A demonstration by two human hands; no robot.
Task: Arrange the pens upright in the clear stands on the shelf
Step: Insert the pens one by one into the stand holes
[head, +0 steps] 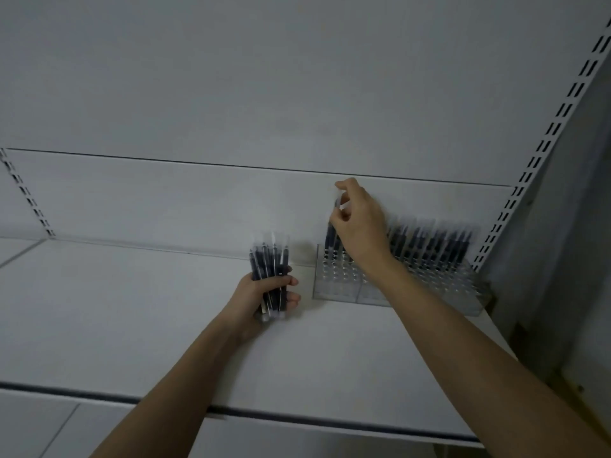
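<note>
Head view is showing a white shelf (132, 309) running across the frame, backed by a plain white panel (264, 94) with slotted uprights (562, 107) at either side, and it is serving as the work surface for the whole job. Toward the far right of that shelf, close to the back panel, two clear stands (340, 289) are sitting side by side, apparently touching, their tops drilled with rows of holes so that each pen is being kept vertical and separate. The right-hand stand is carrying a dense block of standing pens (433, 246), while the left-hand stand is showing mostly open holes in its near rows, so I judge filling to be partway along and proceeding leftward. The right hand (360, 226) is reaching over the far left corner of the left stand, thumb and forefinger pinching the top of a single pen (331, 233), the remaining fingers loosely curled; gripping at the top is leaving the lower end free to find a hole, though whether the tip is already seated cannot be told through the blur. The left hand (264, 299) is waiting just left of the stands, fingers wrapped firmly round a bundle of pens (269, 266) held upright, evidently as a ready supply within short reach of the working hand.
</note>
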